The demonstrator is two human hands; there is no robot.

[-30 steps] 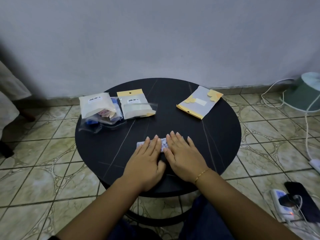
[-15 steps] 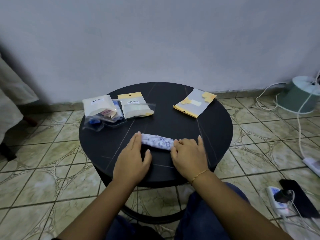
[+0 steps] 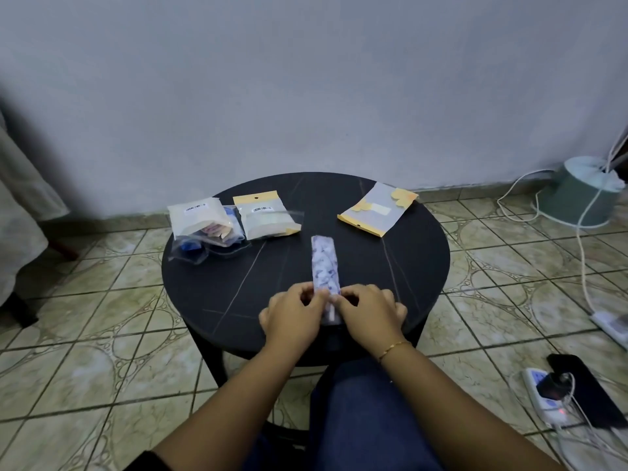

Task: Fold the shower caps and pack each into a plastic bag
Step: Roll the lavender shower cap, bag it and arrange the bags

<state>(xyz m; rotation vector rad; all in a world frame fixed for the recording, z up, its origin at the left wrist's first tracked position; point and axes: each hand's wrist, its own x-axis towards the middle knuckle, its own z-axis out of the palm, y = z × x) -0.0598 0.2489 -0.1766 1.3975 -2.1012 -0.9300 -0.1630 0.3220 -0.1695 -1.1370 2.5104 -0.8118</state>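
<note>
Both hands, left hand (image 3: 295,316) and right hand (image 3: 368,314), pinch a folded shower cap (image 3: 325,266). Behind it, two filled plastic bags (image 3: 231,222) and an empty bag (image 3: 376,209) lie on the table (image 3: 238,283).

On a round black table (image 3: 217,283), a shower cap (image 3: 325,266) folded into a narrow white-and-blue strip lies pointing away from the person. The left hand (image 3: 294,317) and right hand (image 3: 370,314) pinch its near end from either side. Packed plastic bags (image 3: 200,219) lie at far left, an empty plastic bag (image 3: 377,212) at far right.

Matt black table (image 3: 217,287); glossy plastic bags (image 3: 268,217).
</note>
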